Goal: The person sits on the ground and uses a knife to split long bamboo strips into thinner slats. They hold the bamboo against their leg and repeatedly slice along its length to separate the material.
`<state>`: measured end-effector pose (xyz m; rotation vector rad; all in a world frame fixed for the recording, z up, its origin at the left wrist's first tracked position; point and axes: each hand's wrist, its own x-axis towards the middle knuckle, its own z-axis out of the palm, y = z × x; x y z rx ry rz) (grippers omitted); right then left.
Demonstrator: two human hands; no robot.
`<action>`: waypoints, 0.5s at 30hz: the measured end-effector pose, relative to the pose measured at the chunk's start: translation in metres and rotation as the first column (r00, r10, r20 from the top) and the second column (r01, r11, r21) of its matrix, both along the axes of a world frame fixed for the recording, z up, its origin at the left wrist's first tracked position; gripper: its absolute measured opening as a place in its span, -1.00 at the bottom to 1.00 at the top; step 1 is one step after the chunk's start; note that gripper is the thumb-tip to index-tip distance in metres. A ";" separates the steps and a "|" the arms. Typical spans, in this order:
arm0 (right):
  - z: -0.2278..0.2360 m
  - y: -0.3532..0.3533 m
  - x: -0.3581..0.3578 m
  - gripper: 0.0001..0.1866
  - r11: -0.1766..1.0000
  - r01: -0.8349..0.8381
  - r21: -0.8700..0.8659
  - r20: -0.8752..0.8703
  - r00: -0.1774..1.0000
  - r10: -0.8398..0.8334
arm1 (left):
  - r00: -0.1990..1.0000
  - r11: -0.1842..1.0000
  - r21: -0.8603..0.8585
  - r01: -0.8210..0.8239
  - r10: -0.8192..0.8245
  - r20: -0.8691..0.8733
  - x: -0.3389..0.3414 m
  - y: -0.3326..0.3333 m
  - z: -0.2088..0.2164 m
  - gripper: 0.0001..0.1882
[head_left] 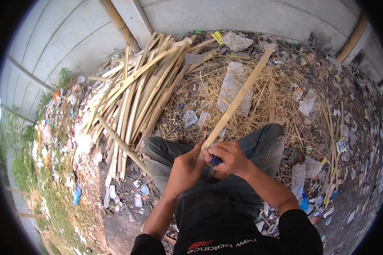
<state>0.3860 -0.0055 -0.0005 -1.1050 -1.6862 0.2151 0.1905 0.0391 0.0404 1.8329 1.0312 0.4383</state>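
Head view: hands (186,168) curled; left grips near end of bamboo strip (240,97), right's hold unclear; long axis slants forward-right.

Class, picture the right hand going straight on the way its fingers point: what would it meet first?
Most likely the strip: the right hand seems to touch its near end. The left hand lies just beyond, though depth is unclear.

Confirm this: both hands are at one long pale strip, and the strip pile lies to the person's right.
Wrong side: the head view shows the strip pile lying to the left. The left hand and right hand are indeed at the long pale strip.
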 end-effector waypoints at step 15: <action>0.014 -0.020 0.016 -0.41 -0.014 -0.963 -0.269 -0.954 0.268 -0.137 | 0.952 0.966 -0.198 0.166 -0.105 0.288 -0.013 0.015 -0.008 -0.19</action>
